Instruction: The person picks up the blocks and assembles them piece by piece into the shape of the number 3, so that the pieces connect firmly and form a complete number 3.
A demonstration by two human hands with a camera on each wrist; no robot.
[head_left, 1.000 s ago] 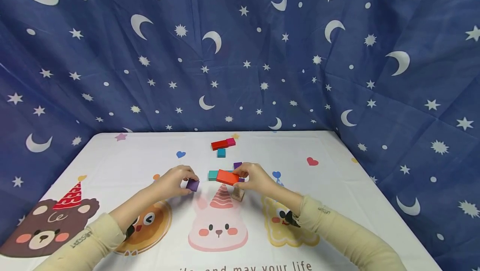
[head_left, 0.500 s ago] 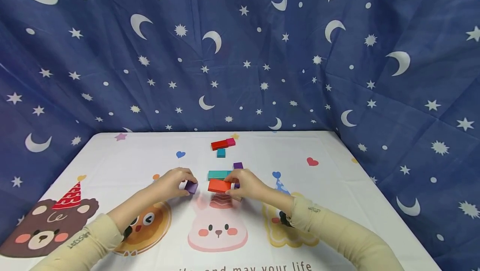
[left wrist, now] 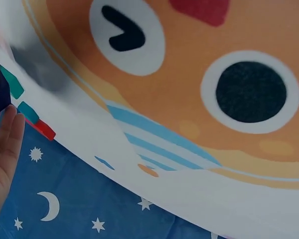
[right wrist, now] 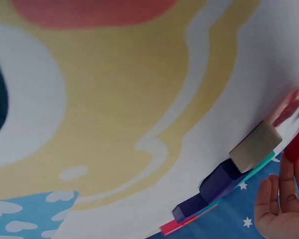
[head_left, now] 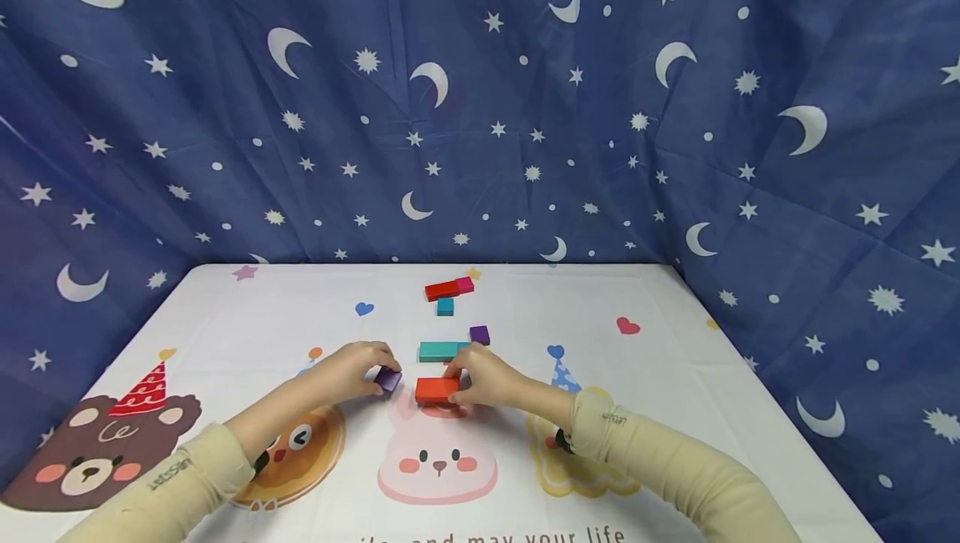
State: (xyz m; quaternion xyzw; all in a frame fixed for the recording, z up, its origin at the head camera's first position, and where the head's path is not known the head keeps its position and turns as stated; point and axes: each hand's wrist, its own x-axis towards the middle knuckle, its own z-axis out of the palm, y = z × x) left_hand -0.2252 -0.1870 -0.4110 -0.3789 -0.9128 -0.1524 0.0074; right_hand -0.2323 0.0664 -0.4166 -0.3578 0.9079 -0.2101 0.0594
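My left hand (head_left: 352, 369) pinches a purple block (head_left: 389, 379) between thumb and fingers, left of the printed rabbit. The same dark block (left wrist: 1, 94) shows at the left edge of the left wrist view. My right hand (head_left: 491, 378) grips one end of an orange-red block (head_left: 437, 391), thumb on the near side and fingers on the far side. A gap separates the two held blocks. Just beyond lies a teal block (head_left: 438, 351), with a blue piece at its right end partly covered by my fingers. The right wrist view reveals a plain wooden block (right wrist: 255, 146), hidden in the head view.
Behind my right hand sits a purple block (head_left: 479, 335). Farther back are a small teal-blue block (head_left: 446, 307), a red block (head_left: 442, 291) and a pink block (head_left: 465, 284). A printed white cloth (head_left: 570, 301) covers the table, and a starry blue curtain (head_left: 480, 168) hangs behind it.
My right hand has brought the orange-red block leftward and nearer to me, away from the teal block. The left hand, with its purple block, has barely shifted.
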